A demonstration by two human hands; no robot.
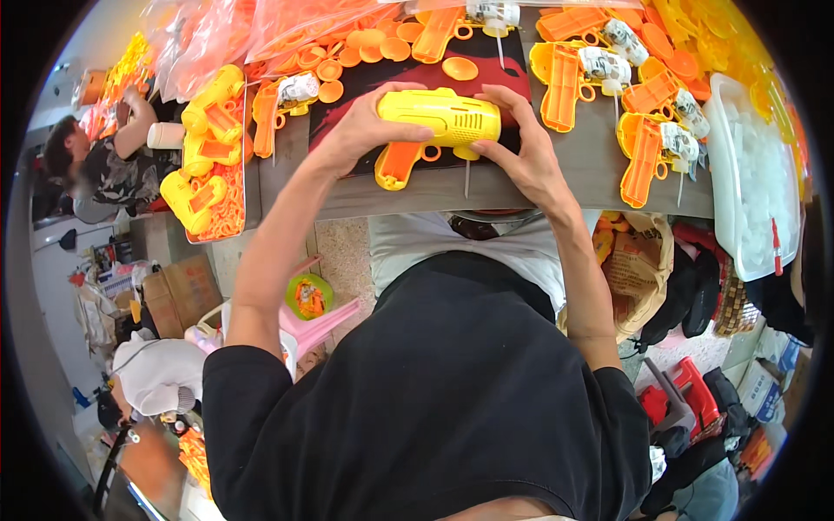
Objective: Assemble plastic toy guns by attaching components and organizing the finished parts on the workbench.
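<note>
A toy gun with a rounded yellow body and an orange handle lies between my hands, over a dark red and black mat. My left hand wraps round its left end, thumb along the near side of the body. At the other end my right hand grips it, thumb pressed low and fingers behind. A thin grey rod or wire hangs below the body. The undersides of both hands' fingers are hidden behind the toy.
Part-built toy guns with printed white cylinders lie to the right, beside a white tub of translucent pieces. Orange discs lie behind the mat. On the left stands a box of yellow shells and small orange parts. Another person is farther left.
</note>
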